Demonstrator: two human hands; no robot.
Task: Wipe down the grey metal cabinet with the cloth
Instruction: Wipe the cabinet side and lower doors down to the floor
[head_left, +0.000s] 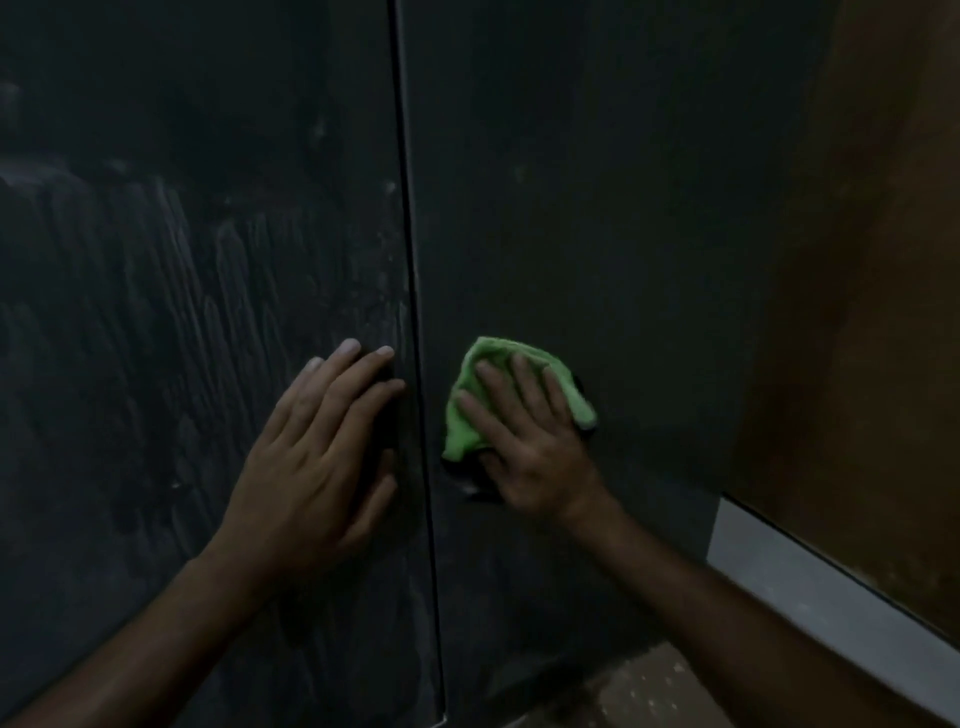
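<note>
Right hand (524, 441) flat, fingers spread, pressing green cloth (467, 415) against right door of dim grey cabinet (597, 234), left hand (322, 452) open, braced on streaked left door beside seam; likely risks: cloth bunching, patches missed.

The cabinet (597, 208) in front of me is dark grey metal, dimly lit, with two tall flat doors meeting at a thin vertical seam that runs from top to bottom. The left door carries pale streaky smears and dull patches over much of its face; the right door looks more even, with only a few faint marks. The cloth (467, 415) is bright green, soft and bunched into a crumpled pad. It lies flat against the right door, just beside the seam, low on the panel, with a dark edge showing at its lower and right corners.
</note>
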